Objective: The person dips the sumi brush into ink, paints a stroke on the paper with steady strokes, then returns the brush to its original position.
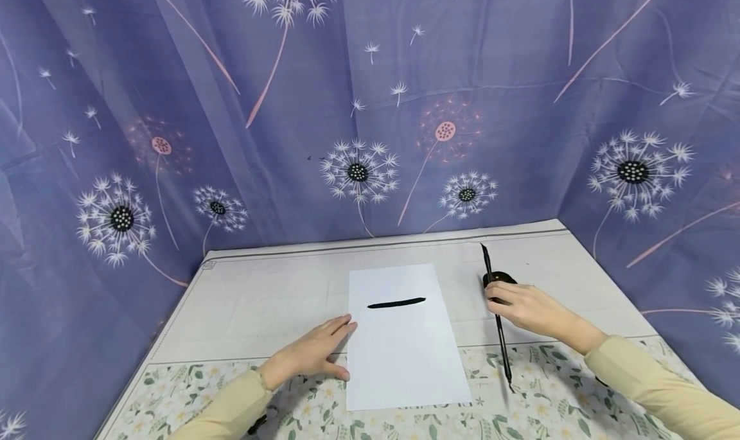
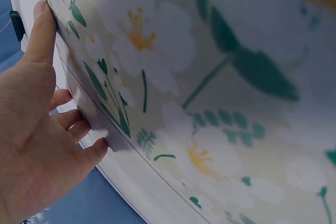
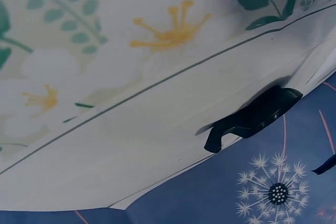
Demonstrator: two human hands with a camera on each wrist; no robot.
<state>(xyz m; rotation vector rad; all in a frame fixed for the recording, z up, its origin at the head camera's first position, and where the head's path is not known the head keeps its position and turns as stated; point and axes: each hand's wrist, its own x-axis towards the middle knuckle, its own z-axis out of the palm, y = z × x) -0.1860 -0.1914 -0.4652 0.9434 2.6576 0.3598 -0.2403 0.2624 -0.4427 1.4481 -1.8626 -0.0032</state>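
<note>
A white sheet of paper (image 1: 399,356) lies on the table with one thick black ink stroke (image 1: 396,303) across its upper part. My left hand (image 1: 320,350) rests at the sheet's left edge, fingers extended and thumb apart; the left wrist view also shows this left hand (image 2: 47,124). To the right of the sheet, my right hand (image 1: 523,306) pinches a black ink brush (image 1: 503,347), its pointed dark tip away from me and its corded end toward me. Just behind those fingers sits a small black dish (image 1: 502,277), partly hidden; the right wrist view shows the dish (image 3: 257,111) but not the hand.
A tablecloth (image 1: 266,292), white at the back and flower-printed in front, covers the table. Purple-blue curtains (image 1: 300,189) with dandelion prints stand close behind and along both sides. Printed lettering (image 1: 433,406) shows at the sheet's lower edge.
</note>
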